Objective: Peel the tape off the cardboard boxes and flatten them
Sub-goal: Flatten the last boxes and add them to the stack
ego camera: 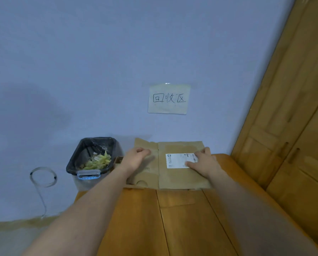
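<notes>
My two hands are on one flat cardboard box (pixel 174 174). My right hand (pixel 205 162) lies on it with straight fingers (pixel 190 164) pressing down on the white label (pixel 178 160). The thumb points up toward the wall. My left hand (pixel 136 157) rests on the left part of the box. Its fingers are curled in at the tips, and I cannot tell if they hold anything.

The box is squashed flat. It lies at the far end of the wooden surface (pixel 182 218), right against the blue wall (pixel 99 61). I can see one box and one label on it. A small bit of cardboard (pixel 118 160) sticks out just past my left wrist.

Left of the box, beside the surface, stands one bin (pixel 93 159). It has a black bag (pixel 80 152) inside. In the bag there are yellow-green scraps (pixel 100 160) and some clear crumpled stuff. I cannot tell what the scraps are. The bin has a blue handle (pixel 89 175) on the front.

On the wall above the box hangs one paper sign (pixel 169 98) with three hand-drawn characters. One clear tube loop (pixel 43 177) hangs on the wall to the left of the bin. On the right side there is a wooden cupboard (pixel 293 117) with doors.
</notes>
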### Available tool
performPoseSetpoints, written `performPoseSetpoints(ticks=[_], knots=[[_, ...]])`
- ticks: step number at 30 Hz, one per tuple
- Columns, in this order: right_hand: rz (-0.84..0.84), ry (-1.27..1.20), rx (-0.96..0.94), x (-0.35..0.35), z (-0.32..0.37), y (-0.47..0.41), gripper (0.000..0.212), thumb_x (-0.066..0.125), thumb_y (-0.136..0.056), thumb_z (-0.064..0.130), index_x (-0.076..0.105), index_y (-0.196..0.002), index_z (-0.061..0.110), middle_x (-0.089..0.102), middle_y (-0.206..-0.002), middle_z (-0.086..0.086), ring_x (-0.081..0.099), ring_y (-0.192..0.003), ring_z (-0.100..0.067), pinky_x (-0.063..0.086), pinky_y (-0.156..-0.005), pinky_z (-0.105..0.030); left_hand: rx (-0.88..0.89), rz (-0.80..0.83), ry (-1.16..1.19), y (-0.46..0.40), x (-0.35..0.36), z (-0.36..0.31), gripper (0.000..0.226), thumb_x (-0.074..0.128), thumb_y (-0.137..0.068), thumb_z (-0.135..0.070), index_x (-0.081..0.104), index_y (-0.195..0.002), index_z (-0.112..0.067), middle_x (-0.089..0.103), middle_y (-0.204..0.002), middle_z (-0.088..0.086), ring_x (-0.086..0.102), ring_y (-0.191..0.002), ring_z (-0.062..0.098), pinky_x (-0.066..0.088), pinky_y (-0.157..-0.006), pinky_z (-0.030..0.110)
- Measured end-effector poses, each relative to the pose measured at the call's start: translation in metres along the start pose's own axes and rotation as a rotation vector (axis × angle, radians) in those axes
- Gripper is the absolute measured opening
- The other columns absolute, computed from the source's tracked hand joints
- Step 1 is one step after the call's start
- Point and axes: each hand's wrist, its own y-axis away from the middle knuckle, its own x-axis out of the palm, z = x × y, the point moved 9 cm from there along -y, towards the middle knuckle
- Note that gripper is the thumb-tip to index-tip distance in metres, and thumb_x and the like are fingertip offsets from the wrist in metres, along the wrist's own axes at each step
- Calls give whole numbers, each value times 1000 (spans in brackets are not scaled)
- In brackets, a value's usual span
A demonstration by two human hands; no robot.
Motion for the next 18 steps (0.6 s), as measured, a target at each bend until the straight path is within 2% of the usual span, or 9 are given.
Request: performPoseSetpoints(ticks=[4, 9, 15, 18], knots=[[-60, 1, -45, -57, -11, 0, 63, 59, -86, 53, 46, -136, 16, 26, -138, -8, 34, -120, -37, 40, -97, -42, 57, -40, -35, 1, 13, -60, 29, 56, -94, -35, 68, -111, -14, 59, -110, 1, 53, -103, 21, 40, -90, 33], [-108, 28, -75, -106, -39, 8, 62, 59, -85, 52, 49, -133, 13, 27, -136, -8, 35, -118, -36, 42, -90, -40, 82, -79, -42, 14, 41, -111, 17, 57, -93, -34, 67, -95, -21, 59, -105, 1, 52, -98, 20, 36, -83, 29], [-103, 23, -122, -133, -75, 11, 61, 57, -86, 54, 49, -133, 16, 28, -137, -7, 35, -118, -36, 40, -87, -38, 68, -120, -85, 26, 72, -149, 24, 59, -92, -29, 71, -99, -10, 60, -98, 5, 53, -89, 21, 39, -78, 29], [-100, -15, -147, -142, -87, 8, 62, 58, -85, 55, 48, -135, 19, 28, -136, -7, 36, -118, -36, 38, -86, -37, 36, -125, -80, 28, 79, -162, 24, 60, -92, -28, 70, -102, -10, 60, -100, 4, 54, -94, 22, 43, -83, 30]])
